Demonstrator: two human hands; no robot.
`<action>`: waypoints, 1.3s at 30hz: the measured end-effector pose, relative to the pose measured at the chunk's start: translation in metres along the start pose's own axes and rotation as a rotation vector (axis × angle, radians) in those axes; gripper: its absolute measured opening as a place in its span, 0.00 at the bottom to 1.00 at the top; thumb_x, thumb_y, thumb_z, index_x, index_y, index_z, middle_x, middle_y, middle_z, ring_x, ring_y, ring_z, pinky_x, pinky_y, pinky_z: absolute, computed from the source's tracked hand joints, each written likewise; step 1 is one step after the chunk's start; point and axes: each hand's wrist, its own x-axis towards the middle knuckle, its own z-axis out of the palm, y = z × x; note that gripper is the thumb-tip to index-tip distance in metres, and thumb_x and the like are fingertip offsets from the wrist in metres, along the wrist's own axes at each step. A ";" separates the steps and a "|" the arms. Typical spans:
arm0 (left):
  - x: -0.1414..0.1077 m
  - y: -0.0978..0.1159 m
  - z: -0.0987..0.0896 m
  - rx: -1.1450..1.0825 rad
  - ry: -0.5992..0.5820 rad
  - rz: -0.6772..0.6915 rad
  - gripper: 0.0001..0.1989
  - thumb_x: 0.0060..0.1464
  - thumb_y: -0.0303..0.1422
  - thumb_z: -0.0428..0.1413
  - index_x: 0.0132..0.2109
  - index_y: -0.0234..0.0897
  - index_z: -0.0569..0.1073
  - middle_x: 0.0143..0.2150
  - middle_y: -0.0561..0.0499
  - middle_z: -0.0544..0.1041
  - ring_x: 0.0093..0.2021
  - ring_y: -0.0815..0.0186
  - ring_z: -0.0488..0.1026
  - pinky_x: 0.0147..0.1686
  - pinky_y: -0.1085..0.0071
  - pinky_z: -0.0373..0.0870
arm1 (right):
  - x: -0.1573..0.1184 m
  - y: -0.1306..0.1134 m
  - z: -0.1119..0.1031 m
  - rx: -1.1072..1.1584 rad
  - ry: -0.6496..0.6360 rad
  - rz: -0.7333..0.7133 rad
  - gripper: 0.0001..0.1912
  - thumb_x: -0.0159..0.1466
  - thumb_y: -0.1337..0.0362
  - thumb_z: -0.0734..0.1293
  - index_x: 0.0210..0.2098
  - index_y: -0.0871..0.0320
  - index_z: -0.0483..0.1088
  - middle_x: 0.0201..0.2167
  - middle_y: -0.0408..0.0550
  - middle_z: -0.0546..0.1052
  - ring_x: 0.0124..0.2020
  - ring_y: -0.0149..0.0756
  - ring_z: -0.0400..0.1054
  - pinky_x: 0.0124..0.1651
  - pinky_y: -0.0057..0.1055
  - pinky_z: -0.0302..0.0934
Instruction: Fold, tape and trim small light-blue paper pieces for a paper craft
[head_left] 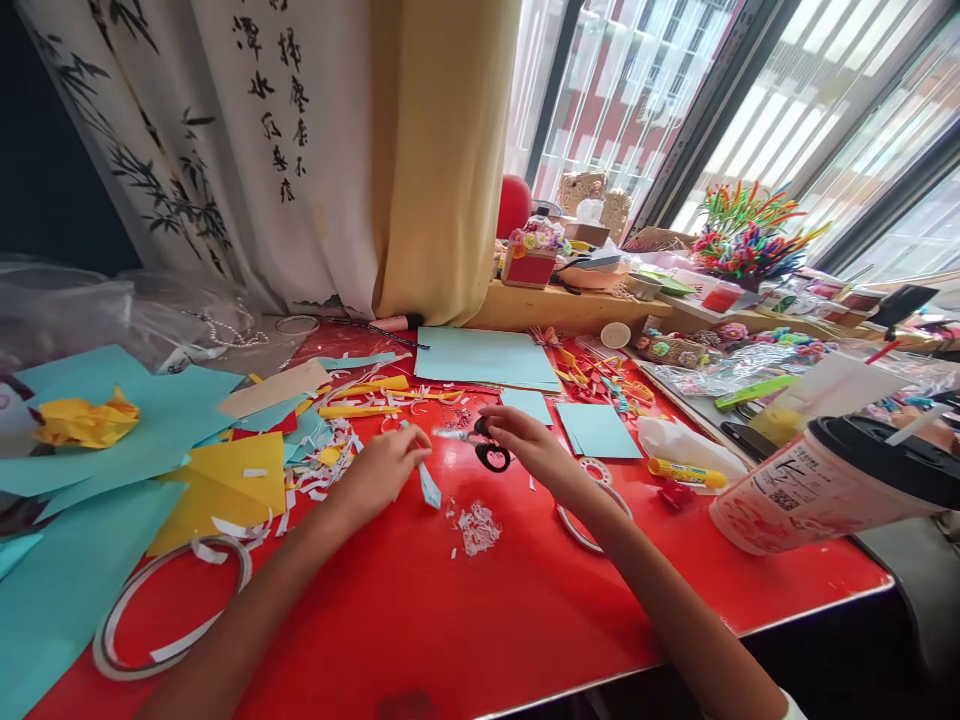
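Small black-handled scissors hang from my right hand, whose fingers are closed on one handle loop. The blades point left, toward my left hand. My left hand is closed in a pinch, and a narrow light-blue paper piece shows just below its fingertips. Whether the fingers grip that piece is hard to tell. On the red table, a little pile of white paper bits lies below and between both hands.
Blue sheets, yellow paper and scraps surround the hands. Tape rolls lie at left and beside the right forearm. A lidded cup and a yellow glue stick are at right. Craft supplies crowd the windowsill.
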 end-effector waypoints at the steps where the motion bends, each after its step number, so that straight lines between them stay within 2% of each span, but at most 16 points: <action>1: 0.000 -0.002 0.004 0.083 -0.041 0.081 0.11 0.54 0.39 0.47 0.33 0.38 0.70 0.34 0.49 0.73 0.36 0.63 0.68 0.38 0.65 0.64 | 0.002 0.003 -0.002 -0.001 0.024 -0.004 0.17 0.59 0.62 0.62 0.47 0.60 0.64 0.40 0.49 0.69 0.43 0.33 0.63 0.46 0.32 0.58; 2: 0.000 -0.003 0.008 0.164 -0.014 0.134 0.11 0.53 0.38 0.48 0.33 0.37 0.71 0.37 0.47 0.73 0.40 0.60 0.67 0.42 0.62 0.62 | 0.003 0.005 -0.004 -0.025 0.047 -0.024 0.17 0.58 0.64 0.62 0.47 0.59 0.64 0.40 0.50 0.68 0.43 0.33 0.63 0.46 0.32 0.58; 4: 0.000 -0.001 0.010 0.209 0.130 0.150 0.12 0.53 0.38 0.48 0.37 0.36 0.72 0.41 0.44 0.72 0.44 0.58 0.65 0.45 0.59 0.60 | 0.003 0.007 -0.004 -0.115 0.100 -0.114 0.17 0.58 0.66 0.62 0.47 0.58 0.64 0.41 0.50 0.67 0.43 0.34 0.63 0.46 0.32 0.59; 6: -0.001 0.004 0.006 0.067 0.254 0.071 0.16 0.57 0.40 0.43 0.41 0.36 0.70 0.42 0.45 0.72 0.44 0.59 0.66 0.45 0.61 0.61 | 0.000 0.006 -0.001 -0.217 0.134 -0.214 0.16 0.60 0.68 0.59 0.48 0.57 0.63 0.43 0.50 0.65 0.43 0.33 0.62 0.45 0.32 0.60; 7: -0.001 0.007 0.003 -0.052 0.276 0.009 0.18 0.58 0.42 0.41 0.43 0.37 0.70 0.41 0.45 0.72 0.43 0.60 0.67 0.44 0.62 0.62 | -0.002 0.004 0.001 -0.265 0.140 -0.256 0.17 0.61 0.69 0.58 0.50 0.56 0.63 0.43 0.51 0.65 0.43 0.33 0.62 0.45 0.32 0.60; 9: -0.001 0.012 -0.004 -0.275 0.221 -0.067 0.20 0.57 0.44 0.40 0.45 0.38 0.69 0.40 0.47 0.73 0.40 0.62 0.69 0.42 0.66 0.64 | -0.006 0.001 0.004 -0.349 0.131 -0.324 0.20 0.61 0.71 0.56 0.53 0.55 0.60 0.45 0.51 0.65 0.43 0.34 0.62 0.45 0.33 0.60; 12: -0.001 0.017 -0.008 -0.447 0.127 -0.091 0.17 0.53 0.45 0.48 0.43 0.40 0.71 0.38 0.51 0.74 0.39 0.64 0.70 0.42 0.69 0.64 | -0.009 -0.003 0.006 -0.458 0.093 -0.402 0.23 0.62 0.72 0.55 0.56 0.55 0.57 0.47 0.52 0.64 0.47 0.35 0.61 0.45 0.33 0.60; 16: -0.002 0.020 -0.007 -0.488 0.151 -0.088 0.14 0.52 0.43 0.51 0.38 0.39 0.73 0.35 0.53 0.75 0.38 0.66 0.70 0.41 0.71 0.64 | -0.009 -0.005 -0.001 -0.674 -0.003 -0.458 0.25 0.62 0.73 0.55 0.58 0.53 0.52 0.51 0.51 0.65 0.52 0.37 0.58 0.50 0.37 0.55; 19: -0.002 0.019 -0.007 -0.511 0.132 -0.094 0.15 0.52 0.44 0.51 0.39 0.39 0.74 0.37 0.51 0.76 0.38 0.64 0.71 0.42 0.69 0.65 | -0.009 -0.004 -0.005 -0.867 -0.061 -0.432 0.25 0.62 0.71 0.55 0.59 0.53 0.51 0.50 0.50 0.68 0.49 0.38 0.61 0.48 0.39 0.52; 22: -0.002 0.017 -0.008 -0.540 0.114 -0.109 0.18 0.52 0.45 0.50 0.43 0.39 0.73 0.38 0.50 0.76 0.40 0.64 0.72 0.44 0.68 0.65 | -0.009 -0.001 -0.003 -0.961 -0.034 -0.407 0.25 0.61 0.66 0.59 0.58 0.56 0.52 0.49 0.52 0.69 0.47 0.39 0.61 0.45 0.37 0.51; 25: 0.000 0.014 -0.008 -0.592 0.138 -0.138 0.23 0.55 0.47 0.43 0.51 0.40 0.67 0.38 0.49 0.76 0.39 0.63 0.72 0.43 0.66 0.66 | -0.010 0.001 0.002 -1.022 0.037 -0.375 0.31 0.55 0.61 0.64 0.56 0.60 0.54 0.49 0.54 0.67 0.47 0.43 0.58 0.45 0.38 0.49; 27: 0.001 0.012 -0.009 -0.551 0.157 -0.161 0.24 0.56 0.48 0.40 0.51 0.39 0.67 0.38 0.48 0.76 0.39 0.63 0.72 0.41 0.65 0.67 | -0.010 0.001 0.004 -1.054 0.082 -0.357 0.34 0.52 0.60 0.65 0.56 0.62 0.53 0.48 0.54 0.66 0.47 0.45 0.56 0.46 0.38 0.48; 30: 0.000 0.013 -0.009 -0.324 0.151 -0.109 0.20 0.55 0.47 0.44 0.42 0.39 0.72 0.40 0.49 0.75 0.41 0.62 0.71 0.42 0.67 0.65 | -0.012 0.000 0.006 -1.086 0.148 -0.355 0.36 0.51 0.59 0.66 0.57 0.62 0.52 0.48 0.54 0.65 0.47 0.44 0.54 0.47 0.38 0.46; 34: -0.003 0.016 -0.007 -0.004 0.208 0.184 0.12 0.56 0.39 0.47 0.37 0.38 0.71 0.39 0.50 0.74 0.41 0.65 0.69 0.42 0.69 0.64 | -0.015 -0.002 0.009 -1.156 0.192 -0.410 0.36 0.52 0.59 0.66 0.57 0.62 0.52 0.47 0.53 0.65 0.47 0.43 0.53 0.47 0.38 0.45; 36: -0.004 0.016 -0.006 0.152 0.272 0.326 0.11 0.58 0.35 0.46 0.38 0.36 0.71 0.38 0.49 0.74 0.41 0.65 0.68 0.43 0.68 0.64 | -0.017 -0.003 0.011 -1.197 0.201 -0.446 0.36 0.53 0.60 0.65 0.57 0.63 0.51 0.48 0.54 0.65 0.48 0.43 0.53 0.46 0.38 0.44; 39: -0.004 0.013 -0.007 0.352 0.317 0.467 0.11 0.58 0.31 0.44 0.40 0.34 0.71 0.38 0.47 0.74 0.41 0.64 0.68 0.44 0.65 0.64 | -0.018 -0.004 0.012 -1.255 0.210 -0.494 0.35 0.54 0.60 0.65 0.57 0.64 0.52 0.48 0.55 0.64 0.49 0.43 0.52 0.45 0.38 0.43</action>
